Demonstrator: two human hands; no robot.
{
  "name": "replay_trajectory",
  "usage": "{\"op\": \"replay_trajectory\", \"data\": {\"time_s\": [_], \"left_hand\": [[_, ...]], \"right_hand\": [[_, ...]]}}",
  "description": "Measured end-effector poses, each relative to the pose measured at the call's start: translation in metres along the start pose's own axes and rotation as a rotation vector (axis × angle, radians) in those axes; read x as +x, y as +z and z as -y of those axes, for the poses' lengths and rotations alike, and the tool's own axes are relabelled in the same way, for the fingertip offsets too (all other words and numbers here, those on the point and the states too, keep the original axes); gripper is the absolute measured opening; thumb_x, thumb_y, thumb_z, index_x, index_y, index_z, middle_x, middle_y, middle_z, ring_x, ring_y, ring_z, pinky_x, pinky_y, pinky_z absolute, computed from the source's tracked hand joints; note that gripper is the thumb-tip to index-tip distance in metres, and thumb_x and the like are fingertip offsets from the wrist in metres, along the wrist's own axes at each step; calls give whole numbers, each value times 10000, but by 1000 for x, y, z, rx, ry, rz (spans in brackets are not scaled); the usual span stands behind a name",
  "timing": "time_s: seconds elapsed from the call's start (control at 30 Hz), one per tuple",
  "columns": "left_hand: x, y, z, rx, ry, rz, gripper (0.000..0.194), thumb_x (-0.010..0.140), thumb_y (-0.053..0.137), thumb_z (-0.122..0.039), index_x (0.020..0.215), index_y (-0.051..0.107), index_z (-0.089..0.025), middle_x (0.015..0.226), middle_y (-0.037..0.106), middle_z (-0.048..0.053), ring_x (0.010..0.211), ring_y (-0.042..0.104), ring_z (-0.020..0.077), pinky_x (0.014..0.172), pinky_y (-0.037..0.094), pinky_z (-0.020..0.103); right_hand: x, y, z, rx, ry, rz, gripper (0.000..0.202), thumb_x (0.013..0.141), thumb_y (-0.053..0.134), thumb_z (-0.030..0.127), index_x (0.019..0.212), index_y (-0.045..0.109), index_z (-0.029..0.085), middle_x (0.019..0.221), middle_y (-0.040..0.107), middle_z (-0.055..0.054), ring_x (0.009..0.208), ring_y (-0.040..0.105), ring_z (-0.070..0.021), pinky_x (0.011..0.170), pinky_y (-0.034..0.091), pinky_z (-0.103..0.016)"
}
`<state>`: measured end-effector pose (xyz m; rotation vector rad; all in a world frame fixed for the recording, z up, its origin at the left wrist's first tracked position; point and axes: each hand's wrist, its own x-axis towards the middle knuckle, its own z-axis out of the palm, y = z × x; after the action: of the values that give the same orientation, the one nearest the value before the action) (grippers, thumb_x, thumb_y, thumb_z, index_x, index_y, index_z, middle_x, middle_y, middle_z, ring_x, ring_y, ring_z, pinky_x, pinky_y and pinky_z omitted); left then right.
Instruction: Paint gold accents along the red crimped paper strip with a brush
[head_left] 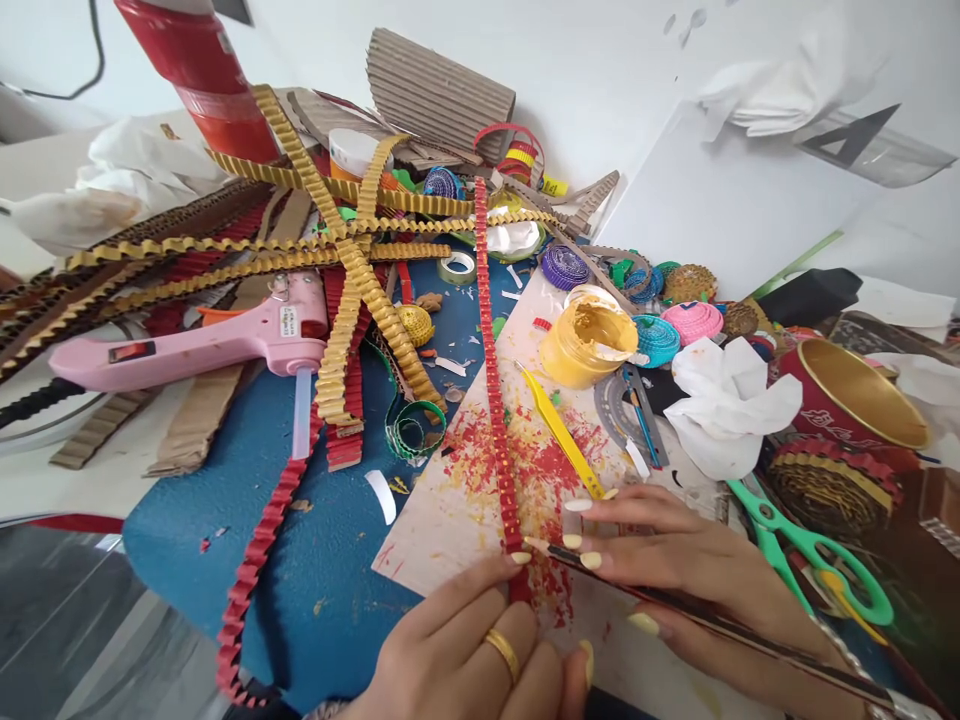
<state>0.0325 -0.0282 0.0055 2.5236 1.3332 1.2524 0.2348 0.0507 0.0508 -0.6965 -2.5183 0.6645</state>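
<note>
A left hand [480, 655] with a gold ring pins the near end of a red corrugated strip [495, 400] onto a paint-spattered sheet [457, 500], fingers pressed flat. The right hand [675, 560] grips a thin brush [720, 620], its tip touching the strip. Beyond, an open jar [589, 345] holds yellow paint; a red tin [847, 400], gold inside, stands on the cluttered counter [720, 210].
</note>
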Motion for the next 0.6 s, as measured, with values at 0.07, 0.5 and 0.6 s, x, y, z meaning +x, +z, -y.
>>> {"op": "replay_trajectory", "data": {"time_s": [0.07, 0.5, 0.6], "left_hand": [[0, 0, 0, 7, 4, -4, 342, 893, 419, -87, 568, 478, -177, 513, 527, -67, 521, 589, 38, 913, 517, 206], [0, 2, 0, 19, 0, -10, 336, 887, 425, -85, 569, 479, -180, 506, 514, -72, 496, 570, 38, 894, 527, 206], [-1, 2, -1, 29, -1, -20, 326, 876, 437, -80, 571, 491, -183, 504, 513, -75, 488, 564, 40, 882, 536, 209]], "right_hand": [[-1, 0, 0, 11, 7, 5, 221, 854, 608, 235, 1062, 682, 249, 1066, 746, -69, 1041, 683, -200, 957, 511, -306], [-2, 0, -1, 22, 33, 8, 219, 857, 610, 265, 1062, 686, 259, 1074, 744, -57, 1048, 678, -191, 1007, 466, -301], [-2, 0, -1, 33, 35, 36, 247, 844, 626, 253, 1084, 681, 275, 1074, 744, -53, 1044, 680, -200, 1003, 472, -318]]}}
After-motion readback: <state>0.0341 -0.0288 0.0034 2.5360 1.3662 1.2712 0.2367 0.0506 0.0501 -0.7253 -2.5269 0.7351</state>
